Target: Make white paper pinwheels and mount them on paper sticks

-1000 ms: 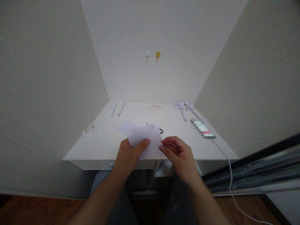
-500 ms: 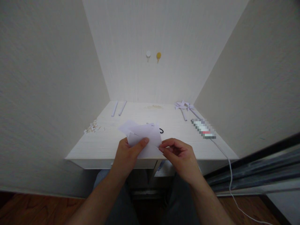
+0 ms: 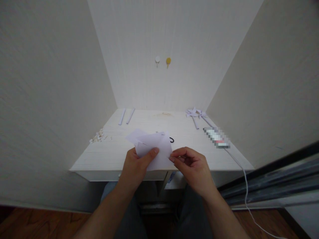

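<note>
A sheet of white paper (image 3: 154, 146), partly folded into flaps, is held above the near edge of a small white desk (image 3: 119, 156). My left hand (image 3: 136, 166) grips its lower left part, thumb pressed on top. My right hand (image 3: 193, 167) pinches the paper's right edge between thumb and fingertips. Behind the paper, a black loop of scissor handle (image 3: 171, 139) shows on the desk; the rest is hidden.
On the desk lie a heap of small white bits (image 3: 99, 135) at left, two rolled paper sticks (image 3: 126, 116) at back left, paper pinwheels (image 3: 195, 114) at back right, and a pixelated device (image 3: 216, 137) with a white cable (image 3: 245, 186). Walls enclose three sides.
The view has shifted slightly. Both hands keep hold of the paper; my right hand's fingers have closed a little tighter on its right edge.
</note>
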`<state>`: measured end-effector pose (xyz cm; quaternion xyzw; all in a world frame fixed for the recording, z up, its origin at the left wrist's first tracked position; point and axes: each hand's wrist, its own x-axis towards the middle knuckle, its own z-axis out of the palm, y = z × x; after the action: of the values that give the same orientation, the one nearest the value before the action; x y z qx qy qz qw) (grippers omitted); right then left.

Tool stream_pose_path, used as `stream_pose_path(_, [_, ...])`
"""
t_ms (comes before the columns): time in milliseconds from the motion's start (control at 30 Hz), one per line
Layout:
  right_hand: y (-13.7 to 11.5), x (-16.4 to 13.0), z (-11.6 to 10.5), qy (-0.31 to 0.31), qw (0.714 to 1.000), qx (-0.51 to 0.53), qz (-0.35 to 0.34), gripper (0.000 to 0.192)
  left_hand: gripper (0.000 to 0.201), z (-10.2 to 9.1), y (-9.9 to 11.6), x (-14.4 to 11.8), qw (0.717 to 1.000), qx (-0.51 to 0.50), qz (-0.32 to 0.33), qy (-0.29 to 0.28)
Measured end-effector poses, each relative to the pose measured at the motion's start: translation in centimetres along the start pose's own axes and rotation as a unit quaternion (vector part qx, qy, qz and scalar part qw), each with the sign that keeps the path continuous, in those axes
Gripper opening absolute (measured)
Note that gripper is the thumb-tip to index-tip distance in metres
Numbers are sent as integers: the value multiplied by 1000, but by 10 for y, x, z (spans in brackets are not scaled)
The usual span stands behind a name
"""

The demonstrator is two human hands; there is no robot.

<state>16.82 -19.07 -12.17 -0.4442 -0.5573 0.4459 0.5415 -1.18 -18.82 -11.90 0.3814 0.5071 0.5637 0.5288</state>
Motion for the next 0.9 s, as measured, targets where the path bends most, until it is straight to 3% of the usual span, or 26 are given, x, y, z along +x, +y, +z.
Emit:
stream_pose_path(367, [-2,-6,3,7,999,29,-34,19,42,-2,2,-10,1000,-10,-1,-4])
stream_pose_path(700, [-20,-33,7,2,999,47,-24,23,48,-6,6,-43,999,-25,23,8])
stream_pose_path(900, [-13,-36,10,-27,998,61,-13,24,48,-10,0,-56,999,-11,28,40])
